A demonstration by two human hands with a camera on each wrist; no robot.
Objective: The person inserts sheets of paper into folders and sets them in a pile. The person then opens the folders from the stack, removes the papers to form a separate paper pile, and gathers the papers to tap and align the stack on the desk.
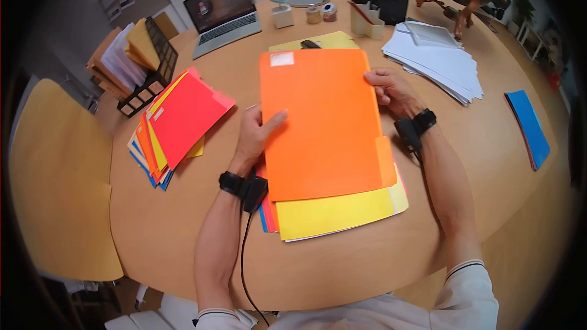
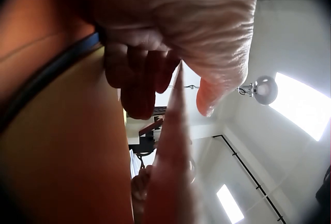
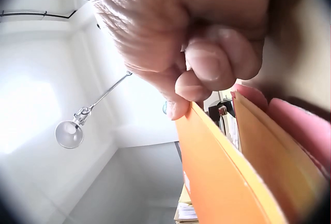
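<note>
An orange folder (image 1: 324,122) with a small white label is held up by both hands. The left hand (image 1: 255,134) grips its left edge, thumb on the front and fingers behind. At the upper right edge the right hand (image 1: 394,91) pinches the folder between thumb and curled fingers, also seen in the right wrist view, where the orange folder (image 3: 222,167) hangs from the right hand (image 3: 181,38). Below and behind it lies a yellow folder (image 1: 336,214) on a pile with pink and blue edges. In the left wrist view the left hand (image 2: 181,32) has its thumb apart from its fingers, the folder's edge between.
Fanned coloured folders (image 1: 189,116) lie at the left, beside a black file holder (image 1: 153,79). A laptop (image 1: 226,21) stands at the back. White papers (image 1: 434,64) and a blue folder (image 1: 529,128) are at the right. A yellow folder (image 1: 287,41) lies behind the orange one.
</note>
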